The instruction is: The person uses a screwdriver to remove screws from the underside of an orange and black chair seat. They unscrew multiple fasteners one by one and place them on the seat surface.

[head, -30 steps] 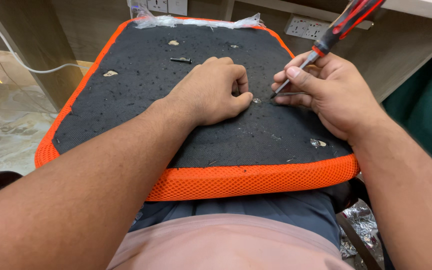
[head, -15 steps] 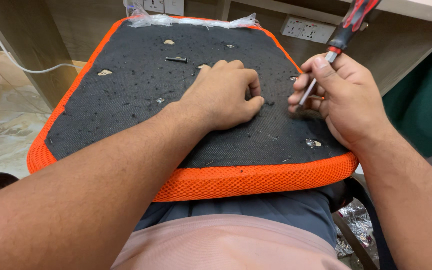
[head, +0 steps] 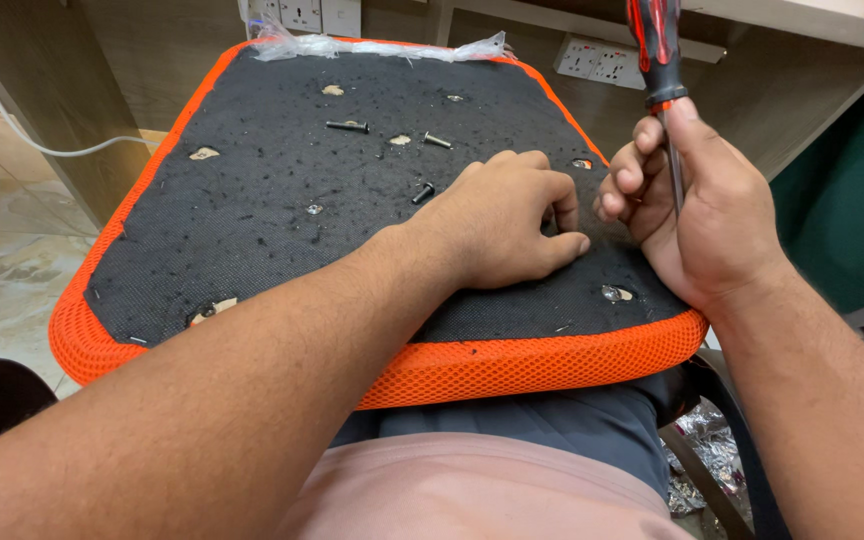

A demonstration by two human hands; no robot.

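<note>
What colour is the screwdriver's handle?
Red and black, seen in the head view: the screwdriver stands upright in the right hand.

1. Our two forearms were bare from the lower edge of the view to the wrists; no sleeve showed on either arm.
2. Our left hand [head: 507, 215] carried no glove, ring or watch that we could see.
3. Our right hand [head: 697, 205] was likewise ungloved, with short, plain fingernails showing on the fingers [head: 630, 180] and the wrist free of any band.
4. We wore a pale pink top [head: 472, 500], smooth and unmarked, filling the bottom centre of the view.
5. Beyond it we wore dark grey-blue trousers [head: 552, 430], the cloth showing a few soft folds.
</note>
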